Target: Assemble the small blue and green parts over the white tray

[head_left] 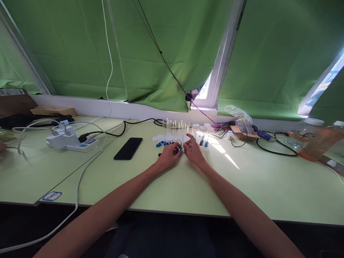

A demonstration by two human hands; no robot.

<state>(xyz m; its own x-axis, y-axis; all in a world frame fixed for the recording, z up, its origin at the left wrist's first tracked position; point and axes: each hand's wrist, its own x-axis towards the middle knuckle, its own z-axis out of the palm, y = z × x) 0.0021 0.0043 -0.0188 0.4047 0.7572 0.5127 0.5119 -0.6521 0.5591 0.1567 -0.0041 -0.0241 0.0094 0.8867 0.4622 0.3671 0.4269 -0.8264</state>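
My left hand is closed, its fingertips pinching a small blue and silvery piece low over the table. My right hand meets it from the other side, thumb and fingers bent close to the same piece, with the index finger lifted. The piece is too small to name, and fingers partly cover it. Just behind my left hand lie several small blue caps and white plastic lids. Beyond the hands stands a row of clear tubes. Small bottles with dark and blue tops are beside my right hand.
A black phone lies left of my hands. Farther left, a white power strip trails cables. At the right are a small cardboard box, black cable, a clear jar and an orange bottle. Part of another person's hand shows at the left edge.
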